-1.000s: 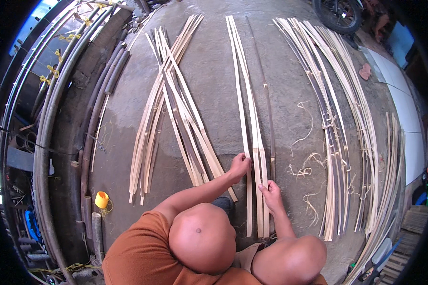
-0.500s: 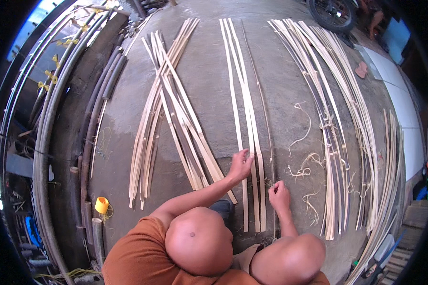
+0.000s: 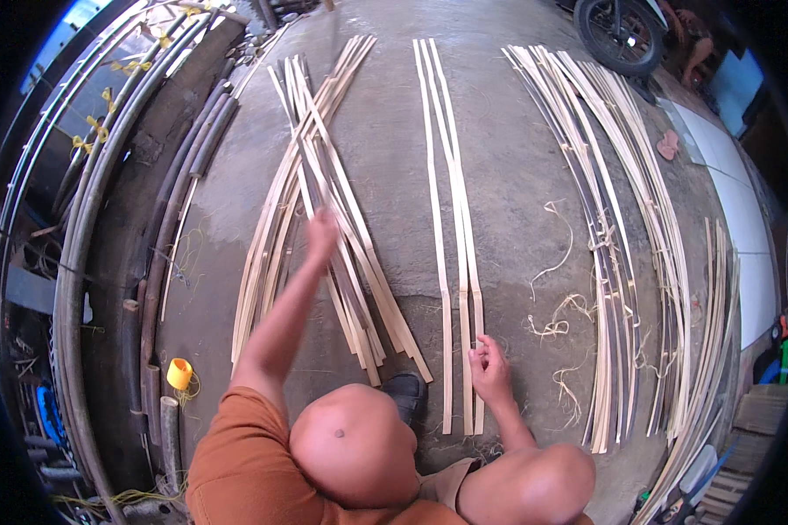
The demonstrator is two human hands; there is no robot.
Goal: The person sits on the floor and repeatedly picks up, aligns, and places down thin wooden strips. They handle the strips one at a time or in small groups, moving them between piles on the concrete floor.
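My left hand, smeared by motion, is over the pile of crossed bamboo strips. Its fingers look closed on a thin dark bamboo strip, which shows only as a faint blurred streak above the fist. My right hand hovers by the lower part of three pale bamboo strips laid side by side before me. Its fingers are loosely bent and apart, holding nothing I can see. The upper ends of the three strips lie close together.
Tied bundles of strips lie on the right, with loose curled fibre ties beside them. Bamboo poles run along the left, near a yellow ring. A motorbike wheel stands at the far right.
The thin dark strip has gone from beside the three pale ones. My left hand has swung left to the crossed pile. My right hand has shifted slightly left and its fingers have loosened.
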